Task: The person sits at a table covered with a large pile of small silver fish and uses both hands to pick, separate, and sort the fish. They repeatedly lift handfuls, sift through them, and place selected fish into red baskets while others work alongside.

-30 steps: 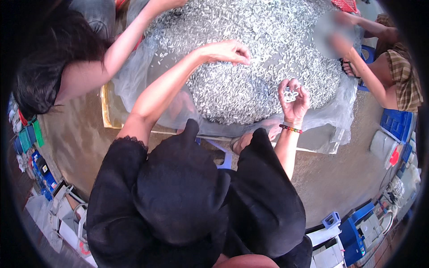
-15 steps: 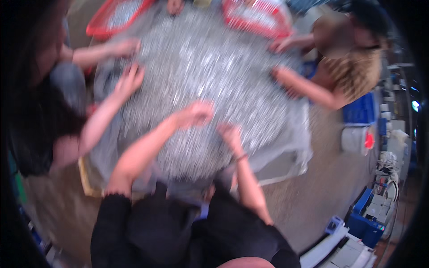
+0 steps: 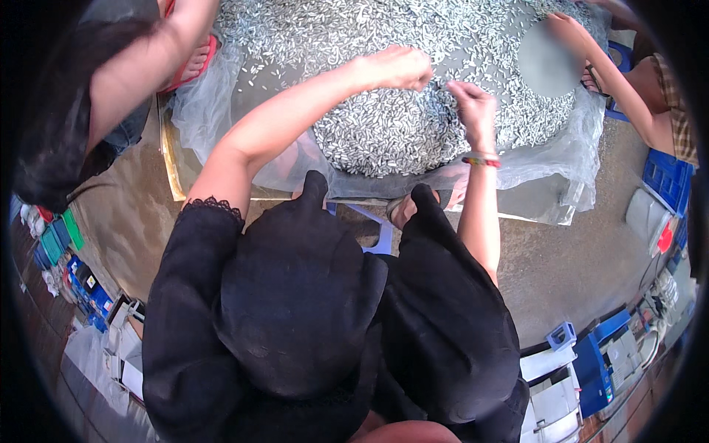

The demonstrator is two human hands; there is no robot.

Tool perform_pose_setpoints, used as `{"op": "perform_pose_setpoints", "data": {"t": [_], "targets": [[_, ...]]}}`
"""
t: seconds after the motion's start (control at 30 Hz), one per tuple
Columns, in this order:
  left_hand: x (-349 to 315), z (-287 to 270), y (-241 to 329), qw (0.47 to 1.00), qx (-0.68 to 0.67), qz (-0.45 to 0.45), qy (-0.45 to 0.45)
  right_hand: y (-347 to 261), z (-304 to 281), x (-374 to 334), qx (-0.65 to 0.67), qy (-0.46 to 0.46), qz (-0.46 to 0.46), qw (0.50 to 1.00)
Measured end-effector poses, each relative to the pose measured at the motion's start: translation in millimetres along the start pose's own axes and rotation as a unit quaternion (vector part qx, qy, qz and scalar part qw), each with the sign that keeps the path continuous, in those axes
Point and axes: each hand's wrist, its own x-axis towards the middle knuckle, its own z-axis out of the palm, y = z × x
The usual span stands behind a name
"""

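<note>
Up near the top of the head view, lots of small white and grey bits (image 3: 384, 144) lie in a big heap on a see-through plastic sheet (image 3: 205, 111). The person's left hand (image 3: 399, 68) is over the heap, with its fingers curled in. The right hand (image 3: 475, 111) is close by, with its fingers bent toward the left one. The two hands are near each other but apart. I cannot tell if either one is holding a bit. On the right wrist is a bracelet (image 3: 481, 160) with red in it.

Below the heap are the person's knees, under black cloth (image 3: 299, 295). A pale blue stool (image 3: 382, 235) peeks out between them. At the left, another person's arm (image 3: 140, 70) reaches up, near a foot in a red sandal (image 3: 211, 55). At the right, another person's hand (image 3: 569, 31) is by the bits. A blue basket (image 3: 667, 174) sits on the floor (image 3: 583, 273).
</note>
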Motion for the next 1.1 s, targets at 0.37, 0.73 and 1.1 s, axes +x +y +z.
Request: {"op": "perform_pose_setpoints", "data": {"t": [0.37,0.73,1.1], "targets": [[-83,-64,6,0.896,-0.419,-0.132,0.063,-25,-23,-23,0.599,-0.168,0.066,0.780],[-119,-52,-12,0.536,-0.834,0.069,0.113,-42,-11,-32,0.589,-0.317,0.060,0.741],[-114,23,-34,0.955,-0.094,-0.160,0.232,-50,47,-27,0.441,-0.258,0.215,0.832]]}}
